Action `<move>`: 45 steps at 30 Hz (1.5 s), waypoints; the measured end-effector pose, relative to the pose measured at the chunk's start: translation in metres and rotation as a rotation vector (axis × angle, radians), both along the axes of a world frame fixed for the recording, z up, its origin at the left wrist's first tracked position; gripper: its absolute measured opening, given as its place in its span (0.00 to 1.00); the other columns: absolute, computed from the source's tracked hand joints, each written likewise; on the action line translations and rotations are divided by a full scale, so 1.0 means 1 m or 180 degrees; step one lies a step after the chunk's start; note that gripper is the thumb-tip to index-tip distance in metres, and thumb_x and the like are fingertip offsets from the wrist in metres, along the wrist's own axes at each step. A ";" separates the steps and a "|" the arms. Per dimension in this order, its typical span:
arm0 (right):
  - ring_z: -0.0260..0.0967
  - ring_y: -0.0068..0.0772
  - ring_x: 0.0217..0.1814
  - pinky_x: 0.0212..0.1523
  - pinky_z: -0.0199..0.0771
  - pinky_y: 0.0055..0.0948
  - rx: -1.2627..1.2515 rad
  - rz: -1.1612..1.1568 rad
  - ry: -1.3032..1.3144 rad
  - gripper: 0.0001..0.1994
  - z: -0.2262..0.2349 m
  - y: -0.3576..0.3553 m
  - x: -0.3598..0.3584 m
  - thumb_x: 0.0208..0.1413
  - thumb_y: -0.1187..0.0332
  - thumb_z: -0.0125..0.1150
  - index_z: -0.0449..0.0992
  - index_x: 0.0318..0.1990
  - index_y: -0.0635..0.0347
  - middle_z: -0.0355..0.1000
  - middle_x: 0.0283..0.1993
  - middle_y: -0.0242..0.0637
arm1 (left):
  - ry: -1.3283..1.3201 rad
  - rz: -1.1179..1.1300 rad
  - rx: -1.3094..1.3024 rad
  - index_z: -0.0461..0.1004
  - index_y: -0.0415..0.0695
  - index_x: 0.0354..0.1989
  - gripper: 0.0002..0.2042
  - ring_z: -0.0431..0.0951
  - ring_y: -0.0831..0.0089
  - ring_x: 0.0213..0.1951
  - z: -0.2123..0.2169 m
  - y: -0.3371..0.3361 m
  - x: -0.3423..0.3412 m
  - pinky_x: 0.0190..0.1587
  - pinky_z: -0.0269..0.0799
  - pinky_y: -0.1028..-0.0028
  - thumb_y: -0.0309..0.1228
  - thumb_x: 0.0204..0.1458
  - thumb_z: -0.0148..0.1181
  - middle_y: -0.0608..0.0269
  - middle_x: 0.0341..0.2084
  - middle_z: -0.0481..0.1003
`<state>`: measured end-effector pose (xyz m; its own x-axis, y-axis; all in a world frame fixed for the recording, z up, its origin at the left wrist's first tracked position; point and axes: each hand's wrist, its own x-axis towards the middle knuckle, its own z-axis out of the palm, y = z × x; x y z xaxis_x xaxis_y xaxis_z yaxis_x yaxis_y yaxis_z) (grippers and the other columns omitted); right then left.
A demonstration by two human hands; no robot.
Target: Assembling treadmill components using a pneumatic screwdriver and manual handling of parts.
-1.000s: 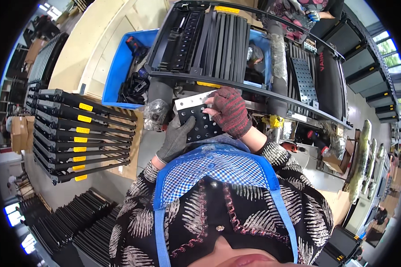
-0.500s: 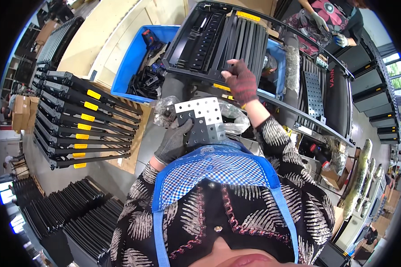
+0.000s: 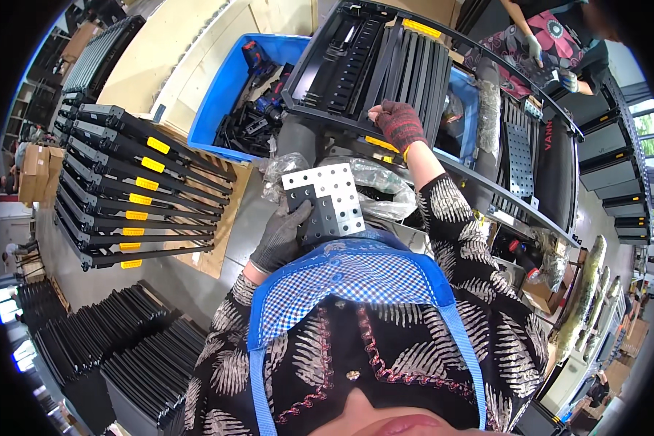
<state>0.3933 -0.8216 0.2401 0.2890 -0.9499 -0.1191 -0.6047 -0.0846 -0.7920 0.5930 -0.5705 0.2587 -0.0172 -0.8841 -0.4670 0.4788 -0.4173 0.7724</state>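
Observation:
My left hand [image 3: 277, 236], in a dark grey glove, grips a perforated metal plate [image 3: 339, 190] close in front of my apron. The plate has rows of round holes; part of its face looks bright and part dark. My right hand [image 3: 402, 125], in a red and black glove with bare fingertips, is over the near rail of a black metal frame [image 3: 325, 122]. Its fingers are curled together, and whatever they may hold is too small to make out. Inside the frame lie several long dark bars [image 3: 413, 83] and a black slotted part [image 3: 349, 62].
Left of the frame, a blue bin [image 3: 214, 94] holds power tools and black parts. Several black folded frames with yellow labels [image 3: 142, 182] are stacked at left. Clear plastic wrap [image 3: 378, 182] bunches below the rail. Another person's gloved hands [image 3: 552, 69] work at the far right.
My right hand has lowered slightly and its fingers have drawn closer together. The plate in my left hand has tilted and shifted slightly left. The surroundings have shifted a little in view.

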 end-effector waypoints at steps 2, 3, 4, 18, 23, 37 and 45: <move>0.72 0.30 0.32 0.38 0.70 0.28 -0.0018 -0.0013 0.0026 0.09 0.001 0.002 0.001 0.50 0.63 0.62 0.79 0.35 0.57 0.76 0.30 0.36 | 0.0048 0.0029 -0.0014 0.62 0.39 0.54 0.16 0.74 0.76 0.44 0.002 0.000 -0.002 0.47 0.71 0.76 0.30 0.60 0.50 0.61 0.45 0.72; 0.73 0.32 0.32 0.38 0.70 0.29 -0.0166 -0.0056 0.0213 0.09 0.001 0.003 0.001 0.49 0.63 0.63 0.79 0.34 0.57 0.76 0.29 0.37 | 0.0089 0.0061 -0.0028 0.63 0.39 0.54 0.15 0.74 0.75 0.45 0.005 -0.001 -0.003 0.47 0.72 0.76 0.30 0.60 0.49 0.61 0.45 0.72; 0.73 0.34 0.32 0.38 0.70 0.29 -0.0315 -0.0099 0.0401 0.09 0.001 0.004 0.002 0.49 0.62 0.63 0.79 0.34 0.56 0.76 0.29 0.37 | 0.0129 0.0092 -0.0042 0.63 0.39 0.53 0.15 0.74 0.75 0.45 0.007 -0.002 -0.004 0.47 0.72 0.76 0.30 0.60 0.49 0.60 0.45 0.72; 0.71 0.40 0.35 0.45 0.69 0.39 -0.2714 0.1192 -0.0381 0.10 0.021 0.128 0.005 0.40 0.65 0.68 0.78 0.32 0.54 0.73 0.29 0.35 | -0.4003 -0.0439 -0.2709 0.64 0.38 0.56 0.17 0.73 0.58 0.47 -0.037 -0.008 -0.015 0.51 0.68 0.67 0.22 0.57 0.46 0.49 0.48 0.70; 0.70 0.38 0.37 0.49 0.66 0.44 -0.2208 0.0709 -0.0214 0.07 0.010 0.141 -0.032 0.40 0.65 0.67 0.76 0.28 0.53 0.72 0.29 0.31 | -0.3353 -0.0862 -0.2528 0.66 0.37 0.55 0.18 0.72 0.53 0.47 -0.051 -0.026 -0.050 0.50 0.68 0.65 0.20 0.54 0.45 0.44 0.48 0.69; 0.70 0.26 0.32 0.38 0.70 0.28 -0.1881 -0.0948 -0.0456 0.08 0.020 0.135 -0.268 0.47 0.73 0.63 0.73 0.35 0.58 0.71 0.28 0.31 | -0.1148 -0.1814 -0.2038 0.62 0.35 0.55 0.22 0.73 0.53 0.48 0.008 -0.055 -0.222 0.49 0.70 0.64 0.29 0.53 0.56 0.48 0.48 0.70; 0.69 0.22 0.32 0.36 0.68 0.23 -0.0851 -0.1519 -0.0700 0.04 0.012 0.089 -0.433 0.49 0.73 0.63 0.79 0.33 0.60 0.73 0.30 0.31 | -0.1869 -0.2657 -0.2172 0.62 0.34 0.55 0.19 0.73 0.71 0.47 -0.035 -0.065 -0.263 0.50 0.70 0.73 0.30 0.57 0.52 0.55 0.45 0.72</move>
